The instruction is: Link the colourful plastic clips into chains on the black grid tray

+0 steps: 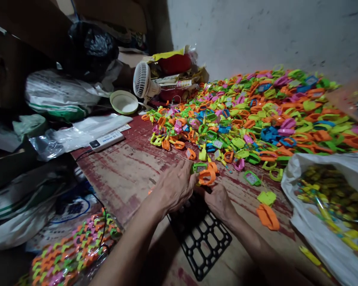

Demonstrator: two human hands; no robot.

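Note:
Both my hands work at the far end of a black plastic grid frame point(205, 249) lying on the table. My left hand point(176, 186) reaches over its left side with the fingers bent, and their tips are hidden. On the right side my right hand point(221, 201) is closed near the frame's edge; what it grips is hidden. Just beyond and between the hands sit an orange toy watch point(207, 177) and a green toy watch point(199, 167). To the right lie another green toy watch point(252, 178), a yellow-green piece point(266, 197) and an orange piece point(267, 217).
A large heap of colourful toy watches point(244, 115) covers the back of the table point(122, 167). At right stands an open white sack point(295, 186) of yellow pieces. A fan point(142, 80), a bowl point(124, 102) and a power strip point(107, 141) are at left, above bagged pieces point(74, 250).

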